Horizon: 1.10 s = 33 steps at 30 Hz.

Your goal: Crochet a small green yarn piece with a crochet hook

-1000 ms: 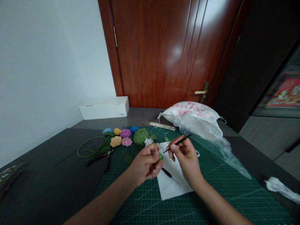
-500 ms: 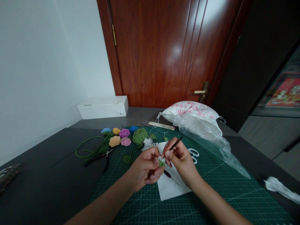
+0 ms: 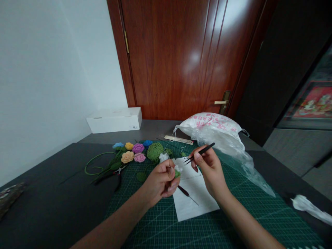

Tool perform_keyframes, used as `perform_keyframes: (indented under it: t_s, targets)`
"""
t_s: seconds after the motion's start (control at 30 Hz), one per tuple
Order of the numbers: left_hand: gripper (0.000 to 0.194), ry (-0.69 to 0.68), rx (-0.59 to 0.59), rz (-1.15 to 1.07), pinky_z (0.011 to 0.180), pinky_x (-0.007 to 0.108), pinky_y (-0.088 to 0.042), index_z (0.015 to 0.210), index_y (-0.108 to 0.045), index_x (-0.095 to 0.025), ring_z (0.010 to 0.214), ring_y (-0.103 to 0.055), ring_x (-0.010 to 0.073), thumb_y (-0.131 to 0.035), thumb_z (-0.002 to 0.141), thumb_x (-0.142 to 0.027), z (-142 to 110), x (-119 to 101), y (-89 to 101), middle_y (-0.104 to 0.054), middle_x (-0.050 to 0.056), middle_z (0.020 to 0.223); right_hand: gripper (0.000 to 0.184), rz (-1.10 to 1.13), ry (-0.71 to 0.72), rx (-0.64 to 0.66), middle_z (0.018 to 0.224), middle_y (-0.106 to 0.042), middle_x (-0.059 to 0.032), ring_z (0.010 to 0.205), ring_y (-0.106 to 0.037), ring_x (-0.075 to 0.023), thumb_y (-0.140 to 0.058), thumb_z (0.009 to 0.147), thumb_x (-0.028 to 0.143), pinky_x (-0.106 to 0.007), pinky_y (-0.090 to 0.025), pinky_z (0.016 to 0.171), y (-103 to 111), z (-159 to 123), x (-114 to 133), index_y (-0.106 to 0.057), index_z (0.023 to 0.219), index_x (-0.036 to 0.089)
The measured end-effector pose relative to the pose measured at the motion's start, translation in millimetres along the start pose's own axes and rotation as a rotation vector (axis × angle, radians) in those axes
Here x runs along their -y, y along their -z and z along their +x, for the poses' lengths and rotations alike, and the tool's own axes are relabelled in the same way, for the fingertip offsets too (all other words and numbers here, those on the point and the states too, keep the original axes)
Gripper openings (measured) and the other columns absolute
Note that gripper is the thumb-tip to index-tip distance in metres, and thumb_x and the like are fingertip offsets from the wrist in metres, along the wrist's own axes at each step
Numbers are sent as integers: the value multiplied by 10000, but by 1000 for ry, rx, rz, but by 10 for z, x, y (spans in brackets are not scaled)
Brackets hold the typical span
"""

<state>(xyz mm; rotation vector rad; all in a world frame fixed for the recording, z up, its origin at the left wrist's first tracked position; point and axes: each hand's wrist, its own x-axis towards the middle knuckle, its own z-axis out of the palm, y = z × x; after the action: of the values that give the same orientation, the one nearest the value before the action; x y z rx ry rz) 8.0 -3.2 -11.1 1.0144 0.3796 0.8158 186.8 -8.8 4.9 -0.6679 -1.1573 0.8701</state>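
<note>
My left hand (image 3: 164, 178) is closed on a small green crocheted piece (image 3: 177, 173) with white stuffing (image 3: 178, 168) showing at its top. Between the thumb and fingers of my right hand (image 3: 207, 164) is a pair of black tweezers (image 3: 199, 153). The two tips are apart and point left, a short way from the stuffing, with nothing visible between them. Under the hands lies a white sheet of paper (image 3: 193, 204), and on it a crochet hook (image 3: 187, 194) with a dark handle. More white stuffing (image 3: 163, 157) sits just beyond my left hand.
Crocheted flowers (image 3: 138, 148), a ball of green yarn (image 3: 155, 151) and black-handled pliers (image 3: 118, 178) lie to the left. A white plastic bag (image 3: 212, 126) and a ruler (image 3: 178, 139) are at the back. A green cutting mat (image 3: 145, 221) covers the table's middle; a white box (image 3: 114, 121) stands behind.
My right hand has drawn the tweezers up and to the right, away from the stuffing. My left hand still holds the green piece and has barely shifted.
</note>
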Motion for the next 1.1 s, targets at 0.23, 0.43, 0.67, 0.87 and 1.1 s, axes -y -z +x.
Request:
perform_keyframes:
  t_s: [0.23,0.43,0.67,0.87,1.1]
  targets:
    - [331,0,1,6,312,130,-196,872,-477,-223,353,-249,50,-728,885,-439,-10,19,19,-499,-66,532,281,-65,-7,57,702,-644,7,517,-524,-118,-746,877,473,-234,-409,447,-92,-103,-53,-614,847,227]
    - [317,0,18,6,307,124,-195,855,-496,-216,341,-258,42,-727,888,-429,-9,20,4,-510,-62,536,298,-73,-39,36,692,-653,13,476,-497,-101,-749,869,478,-220,-386,417,-73,-99,-60,-594,831,227]
    - [346,20,35,-21,295,123,-196,887,-494,-223,335,-259,42,-786,834,-399,-14,37,-12,-518,-68,533,328,37,-154,95,659,-657,29,427,-461,-79,-775,841,467,-201,-355,390,-81,-86,-83,-559,801,224]
    - [375,62,29,-55,307,112,-190,878,-472,-227,373,-263,44,-821,787,-328,-45,38,-33,-494,-70,540,349,91,-227,184,656,-636,38,433,-449,-75,-781,836,469,-202,-341,408,-81,-107,-112,-540,795,220]
    - [386,96,35,-43,312,110,-173,870,-453,-235,364,-264,43,-816,776,-327,-68,51,-41,-491,-73,531,362,-52,-105,221,667,-592,28,504,-454,-99,-766,837,526,-227,-362,459,-111,-160,-169,-583,788,218]
